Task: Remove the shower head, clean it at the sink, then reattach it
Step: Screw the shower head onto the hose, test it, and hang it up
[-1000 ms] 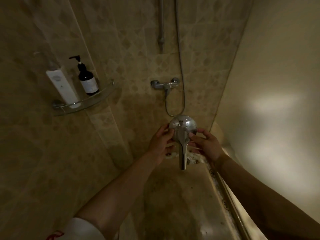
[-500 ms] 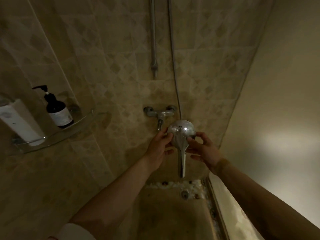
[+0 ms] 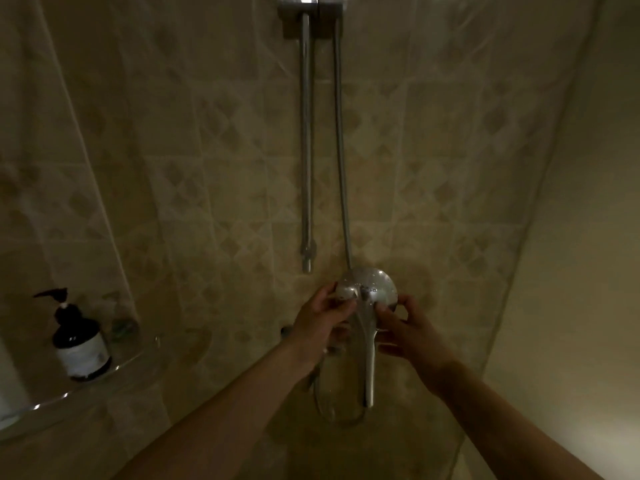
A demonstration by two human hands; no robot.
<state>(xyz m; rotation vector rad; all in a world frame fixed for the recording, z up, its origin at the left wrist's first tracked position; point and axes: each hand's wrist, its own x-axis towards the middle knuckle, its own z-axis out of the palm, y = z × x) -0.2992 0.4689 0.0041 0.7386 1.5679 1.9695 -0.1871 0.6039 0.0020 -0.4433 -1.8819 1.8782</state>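
At centre of shower wall, fingers (image 3: pixel 341 308) of left hand (image 3: pixel 322 327) pinch left rim of shower head (image 3: pixel 367 289); right hand (image 3: pixel 412 332) closed on right rim. Head now higher than a second ago, raised beside hose (image 3: pixel 341 150) toward slide rail (image 3: pixel 305 140) and bracket (image 3: pixel 299 10). Likely reattach step, nearly done. Head: round chrome dome, wet droplets, long tapered handle hanging down. Hose ribbed metal. Wall: matte beige diamond-pattern tile. Far left: glass corner shelf (image 3: pixel 69 396), dark pump bottle (image 3: pixel 81 344).

Dim, warm cast; soft blur; glow lower right; wide-angle bending at edges
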